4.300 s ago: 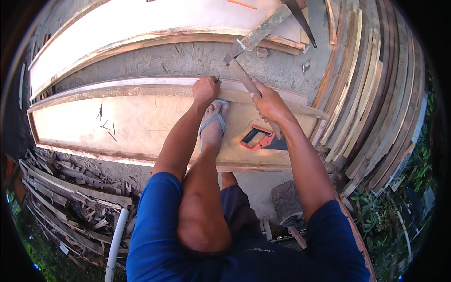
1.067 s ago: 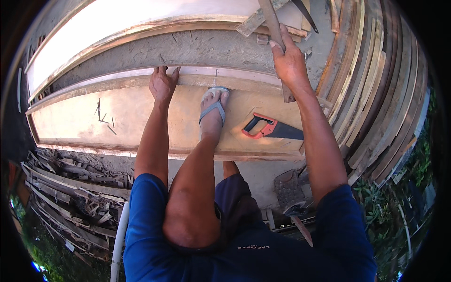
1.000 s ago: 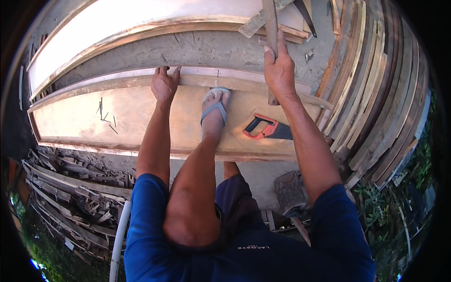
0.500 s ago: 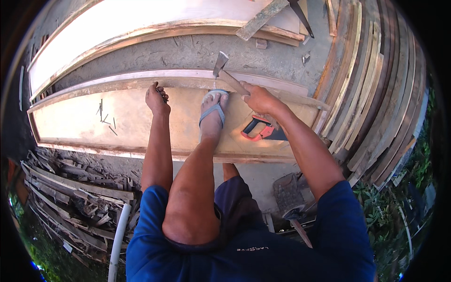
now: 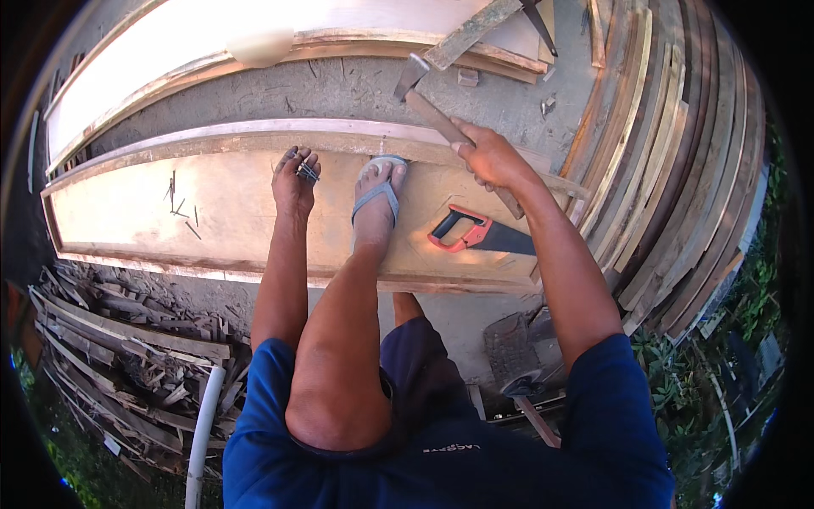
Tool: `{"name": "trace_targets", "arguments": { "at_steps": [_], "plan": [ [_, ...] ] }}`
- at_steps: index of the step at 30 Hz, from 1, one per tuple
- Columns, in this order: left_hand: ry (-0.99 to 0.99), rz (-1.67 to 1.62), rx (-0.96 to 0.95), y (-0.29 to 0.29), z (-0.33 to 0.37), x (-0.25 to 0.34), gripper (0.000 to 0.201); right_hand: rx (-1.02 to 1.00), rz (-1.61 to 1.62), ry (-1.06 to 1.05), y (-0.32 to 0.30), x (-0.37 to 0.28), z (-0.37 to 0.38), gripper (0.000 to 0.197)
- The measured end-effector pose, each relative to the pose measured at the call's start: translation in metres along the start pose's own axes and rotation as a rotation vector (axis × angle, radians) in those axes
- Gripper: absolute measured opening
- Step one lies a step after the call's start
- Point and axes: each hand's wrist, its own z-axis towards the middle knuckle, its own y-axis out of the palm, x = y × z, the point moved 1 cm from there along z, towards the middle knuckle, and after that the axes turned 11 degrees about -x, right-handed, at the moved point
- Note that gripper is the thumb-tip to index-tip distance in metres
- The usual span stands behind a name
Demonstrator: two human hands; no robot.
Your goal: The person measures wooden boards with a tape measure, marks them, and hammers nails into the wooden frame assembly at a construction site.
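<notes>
My right hand [image 5: 496, 159] grips the wooden handle of a hatchet [image 5: 437, 117], whose metal head is raised up and to the left, past the far edge of the panel. My left hand [image 5: 294, 178] is curled around several nails [image 5: 307, 173], close to the far rail of a long wooden-framed panel [image 5: 322, 212]. Between my hands, my foot in a flip-flop [image 5: 373, 204] rests on the panel near that rail. A handsaw [image 5: 475, 231] with a red and black handle lies on the panel below my right hand. More loose nails [image 5: 178, 204] lie on its left part.
A second framed panel [image 5: 339, 47] lies beyond, with a short board [image 5: 471, 34] across its corner and a dark saw blade [image 5: 540, 25] beside it. Long timber planks [image 5: 678, 170] are stacked at right. Wood scraps [image 5: 127, 339] and a white pipe [image 5: 203, 433] lie at lower left.
The hatchet and my right hand have moved up and to the right, away from the rail. My left hand has turned, so the nails in it show more clearly.
</notes>
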Motion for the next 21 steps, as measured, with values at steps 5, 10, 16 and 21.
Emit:
{"name": "trace_targets", "arguments": {
  "at_steps": [5,10,16,21],
  "plan": [
    [-0.027,0.034,-0.04,0.016,-0.011,-0.006,0.038,0.679,-0.169,-0.343,0.025,0.013,0.025,0.059],
    [-0.064,-0.017,-0.066,0.003,-0.022,-0.005,0.035,-0.272,-0.101,0.089,0.008,0.002,0.013,0.06],
    [-0.135,-0.156,-0.144,-0.003,-0.029,-0.009,0.021,0.312,-0.211,-0.213,0.04,0.022,0.042,0.062],
    [-0.086,-0.179,-0.169,-0.015,-0.049,0.02,0.01,-0.078,0.024,0.045,0.05,0.0,0.006,0.062]
  ]
}}
